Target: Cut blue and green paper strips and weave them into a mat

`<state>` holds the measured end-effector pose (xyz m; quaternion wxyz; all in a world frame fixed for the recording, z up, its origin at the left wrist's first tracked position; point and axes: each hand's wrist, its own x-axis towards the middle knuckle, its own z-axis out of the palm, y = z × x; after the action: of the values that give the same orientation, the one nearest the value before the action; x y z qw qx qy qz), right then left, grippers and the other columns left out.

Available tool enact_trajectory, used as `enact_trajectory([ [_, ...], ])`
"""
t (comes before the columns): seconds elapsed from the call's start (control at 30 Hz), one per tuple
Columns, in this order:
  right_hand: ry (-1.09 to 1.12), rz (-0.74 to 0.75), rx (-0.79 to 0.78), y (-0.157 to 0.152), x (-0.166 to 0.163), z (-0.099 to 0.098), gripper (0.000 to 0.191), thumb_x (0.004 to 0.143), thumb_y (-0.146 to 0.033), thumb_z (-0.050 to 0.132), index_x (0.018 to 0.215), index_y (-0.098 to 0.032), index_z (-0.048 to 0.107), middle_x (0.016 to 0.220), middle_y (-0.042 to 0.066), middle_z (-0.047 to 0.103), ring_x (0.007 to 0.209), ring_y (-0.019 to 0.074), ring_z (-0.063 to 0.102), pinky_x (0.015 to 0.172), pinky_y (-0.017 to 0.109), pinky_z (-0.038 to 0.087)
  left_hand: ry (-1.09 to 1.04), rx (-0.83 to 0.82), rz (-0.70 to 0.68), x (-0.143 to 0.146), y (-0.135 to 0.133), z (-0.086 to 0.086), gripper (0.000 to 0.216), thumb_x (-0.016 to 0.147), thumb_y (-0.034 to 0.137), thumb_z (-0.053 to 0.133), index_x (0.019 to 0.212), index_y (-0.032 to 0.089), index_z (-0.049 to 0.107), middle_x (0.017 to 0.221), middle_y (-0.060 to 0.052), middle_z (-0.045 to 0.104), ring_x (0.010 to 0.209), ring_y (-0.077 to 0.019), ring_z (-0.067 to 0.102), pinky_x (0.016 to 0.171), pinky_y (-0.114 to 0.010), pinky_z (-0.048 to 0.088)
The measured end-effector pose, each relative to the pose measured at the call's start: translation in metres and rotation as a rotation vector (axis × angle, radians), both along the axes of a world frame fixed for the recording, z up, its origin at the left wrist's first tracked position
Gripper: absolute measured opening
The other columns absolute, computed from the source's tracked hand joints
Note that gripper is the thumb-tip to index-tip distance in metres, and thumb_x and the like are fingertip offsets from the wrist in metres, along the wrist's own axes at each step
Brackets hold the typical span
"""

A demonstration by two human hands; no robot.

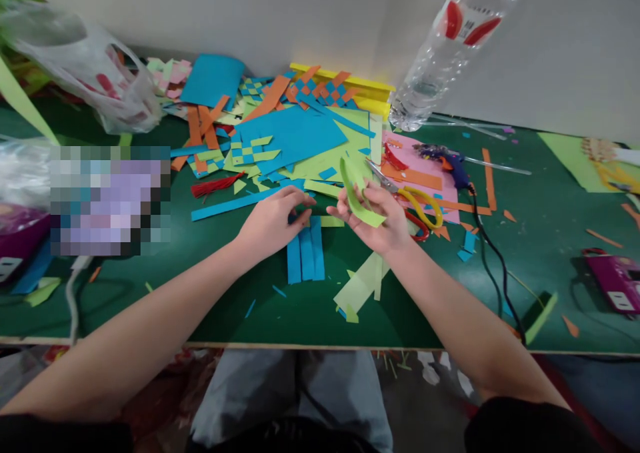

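Head view: paper weaving mid-batch, I'd say.
Blue strips: a few (pixel 306 253) side by side at center, top ends under the left hand (pixel 274 221); no checks visible on them yet.
Green strip end: pokes out right of those tops (pixel 333 221); can't tell if it's woven in.
Left hand: curled loosely, can't tell if it's pinching anything.
Right hand: palm up (pixel 375 216), fingers closed round loose light green strips (pixel 367 214).
Done: orange-and-blue checkered weave (pixel 334 93), top center.
Left: probably most of the blue piece's weaving.
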<state>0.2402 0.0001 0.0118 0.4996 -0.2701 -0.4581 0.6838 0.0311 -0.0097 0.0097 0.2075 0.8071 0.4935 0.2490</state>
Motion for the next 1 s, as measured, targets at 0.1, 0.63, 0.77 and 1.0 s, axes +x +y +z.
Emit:
enact_trajectory([
  [0.1,0.023,0.056,-0.047,-0.003,-0.002,0.001,0.022,0.076,-0.038,0.065,0.074,-0.023,0.050,0.077,0.002,0.070,0.063,0.0154,0.065,0.084,0.049,0.058,-0.084,0.007,-0.060,0.000,-0.002,0.000,0.021,0.089,0.022,0.050,0.102,0.017,0.066,0.117,-0.010,0.061,0.064,-0.0096,0.059,0.057,-0.024,0.049],
  [0.63,-0.447,-0.050,0.245,-0.013,-0.006,-0.004,0.021,0.083,-0.039,0.068,0.082,-0.021,0.059,0.066,-0.003,0.060,0.055,0.0096,0.057,0.050,0.023,0.046,-0.112,0.303,-0.032,-0.014,0.001,0.018,0.032,0.099,0.030,0.039,0.120,0.021,0.061,0.120,-0.010,0.064,0.115,-0.0222,0.058,0.098,-0.037,0.047],
  [0.77,-0.553,-0.031,0.365,-0.014,-0.007,-0.006,0.020,0.084,-0.038,0.067,0.081,-0.020,0.060,0.070,-0.003,0.060,0.058,0.0087,0.054,0.053,0.023,0.044,0.016,0.362,-0.229,-0.013,0.000,0.019,0.043,0.094,0.040,0.054,0.133,0.025,0.054,0.136,-0.009,0.058,0.129,-0.0281,0.048,0.109,-0.047,0.036],
  [1.0,-0.573,-0.059,0.363,-0.013,-0.008,-0.005,0.021,0.082,-0.038,0.070,0.081,-0.019,0.060,0.069,-0.003,0.060,0.058,0.0084,0.052,0.054,0.023,0.044,0.131,0.382,-0.182,-0.016,0.003,0.009,0.027,0.097,0.029,0.047,0.116,0.026,0.065,0.112,-0.006,0.071,0.116,-0.0252,0.058,0.101,-0.042,0.038],
])
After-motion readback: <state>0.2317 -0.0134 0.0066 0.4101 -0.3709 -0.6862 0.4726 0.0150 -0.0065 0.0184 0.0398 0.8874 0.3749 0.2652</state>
